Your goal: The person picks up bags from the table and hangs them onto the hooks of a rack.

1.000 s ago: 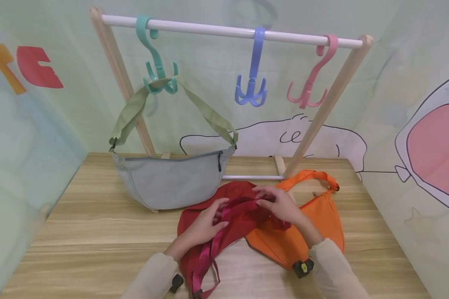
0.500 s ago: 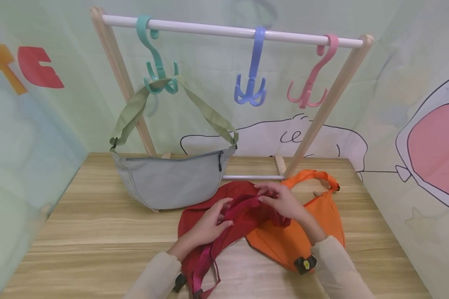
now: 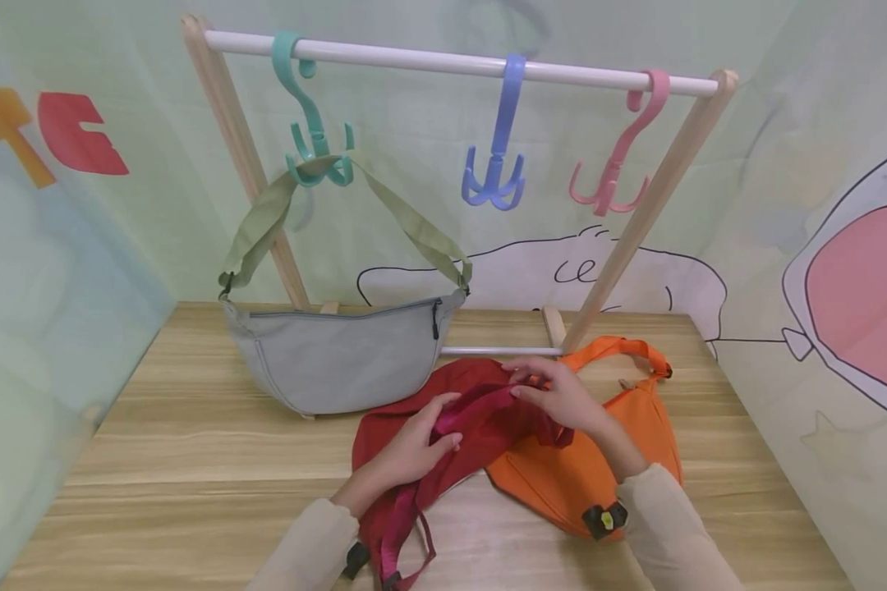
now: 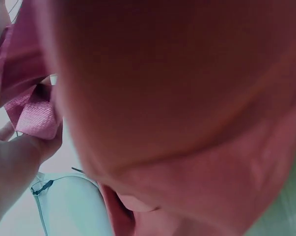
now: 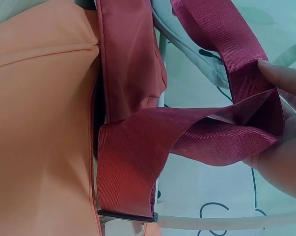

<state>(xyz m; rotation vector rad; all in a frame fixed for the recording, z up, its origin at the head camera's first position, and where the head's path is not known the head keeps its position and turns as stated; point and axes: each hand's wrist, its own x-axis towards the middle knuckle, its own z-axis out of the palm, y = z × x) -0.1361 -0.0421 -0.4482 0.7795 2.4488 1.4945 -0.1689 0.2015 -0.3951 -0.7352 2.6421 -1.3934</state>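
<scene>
Head view: the magenta strap of a slack red bag is being held in the left hand, at eight o'clock, and pinched by the right hand, at three; an orange bag is being overlapped at four. Underneath, a wood-grain table is being backed by printed cloth. Left wrist view: the red bag is being seen close and blurred. Right wrist view: the strap is being twisted, its weave ribbed.

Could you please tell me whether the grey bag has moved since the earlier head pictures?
No; judged against the left wooden post, the grey bag hangs in the same place.
</scene>
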